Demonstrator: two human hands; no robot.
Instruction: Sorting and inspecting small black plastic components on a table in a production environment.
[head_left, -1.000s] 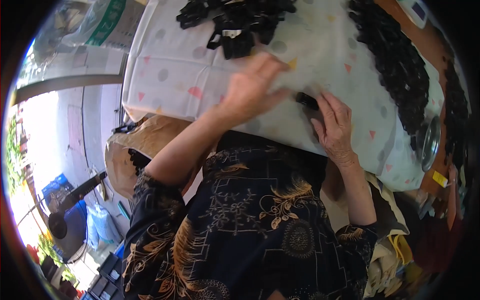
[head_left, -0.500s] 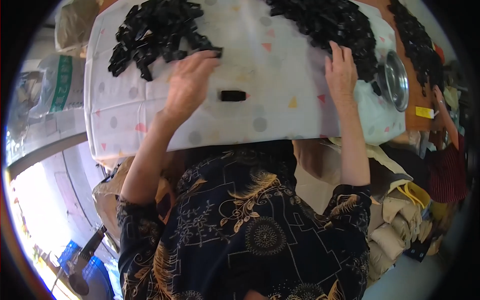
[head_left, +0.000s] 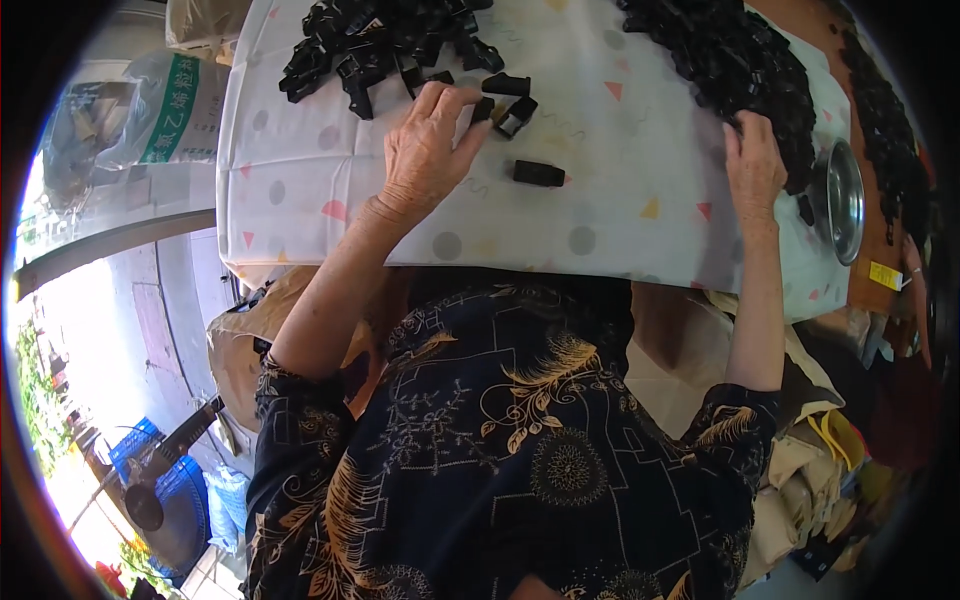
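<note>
Left hand [head_left: 425, 150], fingers loosely curled and holding nothing, touches loose black clips [head_left: 505, 100] mid-bench [head_left: 300, 180] beside the left pile [head_left: 380, 40]; right hand [head_left: 755, 165] lies flat against the right heap [head_left: 730, 60], where a careless sweep could scatter pieces off the edge.

Informal home workshop, cloth-covered table [head_left: 300, 190] heaped with black plastic parts [head_left: 380, 40], sacks [head_left: 150, 110] alongside

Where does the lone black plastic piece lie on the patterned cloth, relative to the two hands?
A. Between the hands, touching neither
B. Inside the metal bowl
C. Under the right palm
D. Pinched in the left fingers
A: the lone black piece lies on the cloth between the left hand and the right hand, apart from both.
</note>
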